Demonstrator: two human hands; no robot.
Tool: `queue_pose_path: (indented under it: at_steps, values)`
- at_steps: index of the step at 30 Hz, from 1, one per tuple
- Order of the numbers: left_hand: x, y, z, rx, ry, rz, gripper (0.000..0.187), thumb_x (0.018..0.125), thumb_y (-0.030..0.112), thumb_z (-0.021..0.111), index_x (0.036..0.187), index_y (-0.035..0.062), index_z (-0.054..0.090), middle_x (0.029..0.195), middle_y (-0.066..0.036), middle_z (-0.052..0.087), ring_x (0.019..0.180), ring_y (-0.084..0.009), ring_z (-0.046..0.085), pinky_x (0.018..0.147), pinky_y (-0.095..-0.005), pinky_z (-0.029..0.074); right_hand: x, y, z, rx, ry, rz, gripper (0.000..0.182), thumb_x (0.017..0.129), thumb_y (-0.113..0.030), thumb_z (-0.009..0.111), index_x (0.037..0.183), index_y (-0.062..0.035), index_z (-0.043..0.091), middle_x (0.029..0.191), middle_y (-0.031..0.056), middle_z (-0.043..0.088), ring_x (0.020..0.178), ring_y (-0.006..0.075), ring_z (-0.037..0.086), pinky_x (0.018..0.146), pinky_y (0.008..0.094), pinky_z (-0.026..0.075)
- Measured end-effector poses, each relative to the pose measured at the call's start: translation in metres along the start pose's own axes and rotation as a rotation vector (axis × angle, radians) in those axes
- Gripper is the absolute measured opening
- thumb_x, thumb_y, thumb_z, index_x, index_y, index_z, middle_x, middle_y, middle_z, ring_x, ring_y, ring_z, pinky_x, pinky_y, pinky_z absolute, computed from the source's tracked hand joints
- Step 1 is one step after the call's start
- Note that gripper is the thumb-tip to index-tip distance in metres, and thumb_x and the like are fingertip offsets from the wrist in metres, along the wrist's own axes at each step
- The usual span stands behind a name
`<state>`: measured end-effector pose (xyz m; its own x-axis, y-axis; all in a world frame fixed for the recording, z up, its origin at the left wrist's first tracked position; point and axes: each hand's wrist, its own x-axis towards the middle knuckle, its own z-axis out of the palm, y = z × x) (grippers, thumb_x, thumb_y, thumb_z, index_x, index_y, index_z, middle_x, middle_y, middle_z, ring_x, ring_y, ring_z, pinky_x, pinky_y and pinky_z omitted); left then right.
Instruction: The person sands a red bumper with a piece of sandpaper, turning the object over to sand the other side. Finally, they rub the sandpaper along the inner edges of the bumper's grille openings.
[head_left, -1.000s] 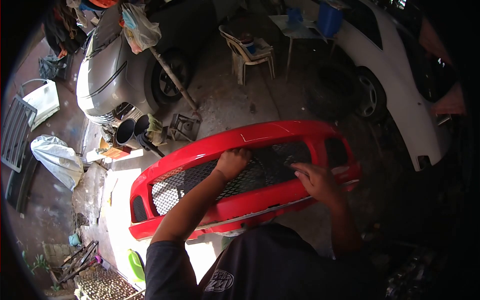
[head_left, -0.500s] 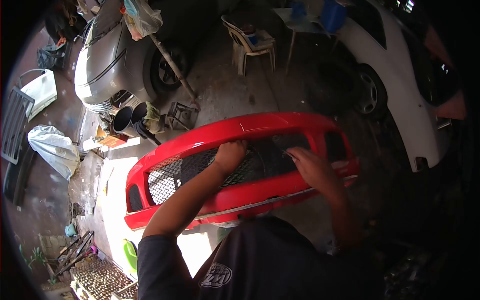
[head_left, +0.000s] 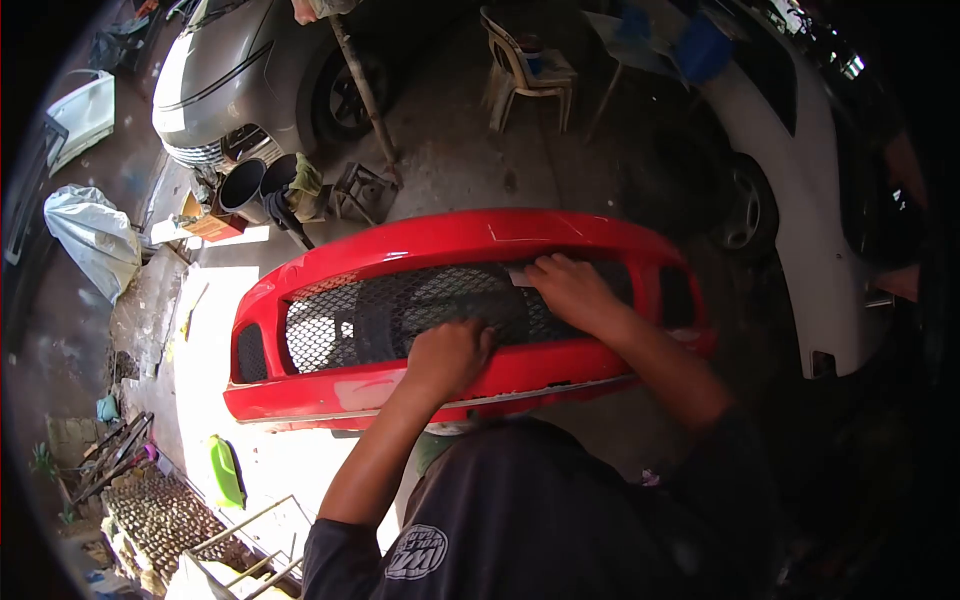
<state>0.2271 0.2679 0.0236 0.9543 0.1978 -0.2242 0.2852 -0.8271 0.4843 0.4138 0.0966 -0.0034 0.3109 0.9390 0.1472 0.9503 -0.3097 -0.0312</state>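
A red car bumper (head_left: 420, 245) with a black mesh grille (head_left: 400, 305) lies across the floor in front of me. My left hand (head_left: 452, 355) rests on the bumper's lower red edge at the bottom of the mesh, fingers curled over it. At the top edge of the mesh opening, my right hand (head_left: 568, 290) presses a small pale piece (head_left: 518, 277), perhaps sandpaper or tape, against the bumper. A strip of pale tape (head_left: 530, 232) marks the bumper's top face.
A grey car (head_left: 240, 70) stands at the far left, a white car (head_left: 800, 180) at the right. Plastic chair (head_left: 525, 70), black pipes (head_left: 255, 185), a metal stand (head_left: 362, 192) and a white bag (head_left: 95, 240) lie around. A green object (head_left: 225, 470) sits near the sunlit floor.
My left hand dropped from the mesh's upper edge to the lower edge. My right hand moved up and left to the top of the mesh opening. The view tilted downward.
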Motion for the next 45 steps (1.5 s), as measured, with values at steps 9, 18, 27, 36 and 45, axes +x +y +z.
queue_pose_path:
  at_steps: [9, 18, 27, 36, 45]
  values:
    - [0.001, -0.001, 0.001, -0.006, -0.023, -0.015, 0.035, 0.102, 0.036, 0.049, 0.107, 0.0084, 0.069, 0.092, -0.023, 0.072, 0.087, -0.0426, 0.071, 0.080, -0.0538, 0.056, 0.013, -0.005, -0.004, 0.064, -0.069, 0.080, 0.027, 0.085, -0.010, 0.059, 0.110, -0.0090, 0.069, 0.099, 0.0081, 0.067, 0.094, 0.0294, 0.068, 0.075, 0.0452, 0.058]
    - [0.000, 0.003, -0.004, 0.010, -0.055, -0.016, 0.036, 0.103, 0.038, 0.048, 0.111, 0.0093, 0.068, 0.087, -0.024, 0.072, 0.084, -0.0441, 0.071, 0.079, -0.0546, 0.057, 0.026, 0.014, 0.006, 0.077, -0.105, 0.073, 0.022, 0.084, -0.012, 0.059, 0.102, -0.0090, 0.070, 0.098, 0.0092, 0.070, 0.096, 0.0299, 0.069, 0.076, 0.0471, 0.058]
    - [-0.001, 0.005, -0.007, 0.001, -0.038, 0.047, 0.042, 0.103, 0.042, 0.048, 0.104, 0.0059, 0.071, 0.083, -0.024, 0.072, 0.081, -0.0427, 0.072, 0.076, -0.0528, 0.057, 0.013, -0.007, 0.018, -0.151, -0.096, -0.092, 0.025, 0.083, -0.012, 0.058, 0.104, -0.0025, 0.066, 0.100, 0.0106, 0.064, 0.092, 0.0271, 0.066, 0.069, 0.0392, 0.061]
    - [0.000, 0.003, -0.007, 0.000, -0.028, 0.111, 0.041, 0.101, 0.043, 0.051, 0.098, 0.0090, 0.074, 0.080, -0.021, 0.072, 0.080, -0.0404, 0.072, 0.075, -0.0513, 0.057, 0.019, -0.028, 0.037, -0.336, -0.119, -0.065, 0.017, 0.078, -0.014, 0.062, 0.088, -0.0027, 0.070, 0.092, 0.0124, 0.065, 0.085, 0.0255, 0.068, 0.059, 0.0361, 0.060]
    - [0.001, 0.001, -0.005, -0.017, -0.008, 0.131, 0.039, 0.100, 0.045, 0.055, 0.106, 0.0121, 0.075, 0.078, -0.020, 0.072, 0.079, -0.0397, 0.071, 0.078, -0.0503, 0.056, 0.039, -0.051, 0.050, -0.251, -0.179, 0.101, 0.020, 0.085, -0.016, 0.058, 0.097, -0.0039, 0.068, 0.099, 0.0135, 0.064, 0.088, 0.0262, 0.066, 0.067, 0.0352, 0.060]
